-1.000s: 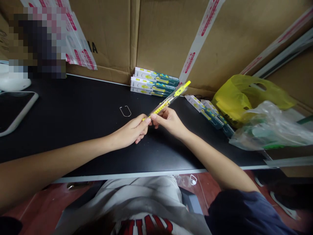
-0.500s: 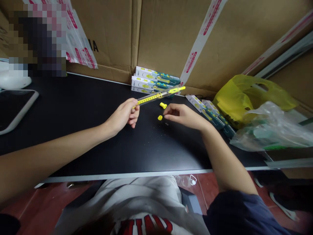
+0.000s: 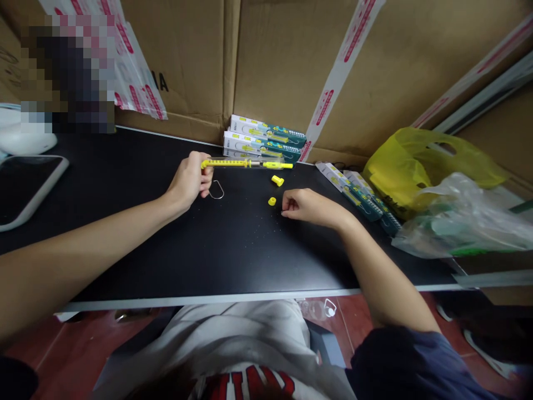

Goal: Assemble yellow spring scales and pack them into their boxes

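My left hand (image 3: 190,179) is closed around one end of a clear tubular spring scale (image 3: 245,163) with a yellow scale strip inside, held roughly level above the table. A bent metal wire loop (image 3: 217,190) shows just beside its fingers; whether it hangs from the scale or lies on the table I cannot tell. My right hand (image 3: 306,205) is low at the tabletop, thumb and forefinger pinched together. Anything between those fingertips is too small to make out. Just left of it lie a small yellow ring-shaped cap (image 3: 272,201) and a yellow plug (image 3: 277,180).
Boxes of spring scales (image 3: 262,145) are stacked at the back, and more boxes (image 3: 358,194) lie at the right. Beyond them sit a yellow plastic bag (image 3: 400,161) and a clear bag (image 3: 470,216). A phone (image 3: 29,189) lies far left. Cardboard (image 3: 283,61) stands behind the black table (image 3: 200,261).
My left hand has moved left and slightly up, turning the spring scale from slanted to nearly level. My right fingertips have lowered and closed where a tiny dark piece lay.
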`<state>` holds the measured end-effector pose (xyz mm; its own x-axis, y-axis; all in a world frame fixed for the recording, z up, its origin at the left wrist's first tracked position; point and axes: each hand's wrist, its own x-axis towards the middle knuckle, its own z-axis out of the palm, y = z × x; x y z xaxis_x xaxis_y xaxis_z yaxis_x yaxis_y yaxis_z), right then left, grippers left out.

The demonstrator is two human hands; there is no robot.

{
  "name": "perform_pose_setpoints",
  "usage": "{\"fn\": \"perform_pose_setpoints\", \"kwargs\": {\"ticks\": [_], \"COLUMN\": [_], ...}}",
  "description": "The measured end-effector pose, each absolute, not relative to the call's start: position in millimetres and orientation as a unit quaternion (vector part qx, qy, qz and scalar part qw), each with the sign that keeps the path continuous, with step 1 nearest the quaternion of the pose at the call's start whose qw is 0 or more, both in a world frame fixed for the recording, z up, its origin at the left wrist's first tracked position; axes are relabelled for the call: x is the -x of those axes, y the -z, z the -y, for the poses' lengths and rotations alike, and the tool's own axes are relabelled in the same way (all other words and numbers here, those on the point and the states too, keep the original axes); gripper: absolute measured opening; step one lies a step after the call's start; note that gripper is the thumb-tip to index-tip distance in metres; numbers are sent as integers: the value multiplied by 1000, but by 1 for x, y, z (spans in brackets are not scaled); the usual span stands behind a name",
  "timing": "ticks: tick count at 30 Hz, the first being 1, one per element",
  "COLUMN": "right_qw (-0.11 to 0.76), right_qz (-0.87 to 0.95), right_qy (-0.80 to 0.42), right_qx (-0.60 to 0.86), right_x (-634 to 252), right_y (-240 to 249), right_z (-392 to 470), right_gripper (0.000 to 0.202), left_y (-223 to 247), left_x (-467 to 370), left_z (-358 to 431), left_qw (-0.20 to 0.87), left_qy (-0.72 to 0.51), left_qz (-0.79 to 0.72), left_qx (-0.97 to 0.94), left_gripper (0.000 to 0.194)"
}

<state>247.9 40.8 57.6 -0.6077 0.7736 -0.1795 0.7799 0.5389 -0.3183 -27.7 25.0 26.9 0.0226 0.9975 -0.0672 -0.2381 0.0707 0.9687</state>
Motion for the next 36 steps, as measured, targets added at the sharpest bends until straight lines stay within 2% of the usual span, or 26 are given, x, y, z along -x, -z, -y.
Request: {"fn": "perform_pose_setpoints", "kwargs": {"ticks": [4, 8, 16, 19, 36], "right_qw": [-104, -209, -393, -411, -399], "right_qz": [-879, -856, -727, -712, -715], "right_qy": [185, 237, 429, 447, 461], "right_qx": [-427, -408, -366, -353, -341], "right_x": [-250, -253, -252, -251, -249], "right_y": [-58, -57, -62, -64, -63], "right_z": [-46, -53, -57, -55, -53], "right_gripper": [6, 13, 34, 37, 35], "left_y": [-26, -25, -26, -26, -25], "left_x": [27, 25, 26, 25, 23], "left_z": [-26, -26, -28, -27, -25], "left_qw": [478, 460, 469, 471, 468], "left_qy": [-557, -560, -557, -553, -552], "left_qz": [-486, -493, -503, -508, -505], "left_qx": [-474, -482, -465, -463, -471], "left_gripper": [32, 30, 31, 30, 28]}}
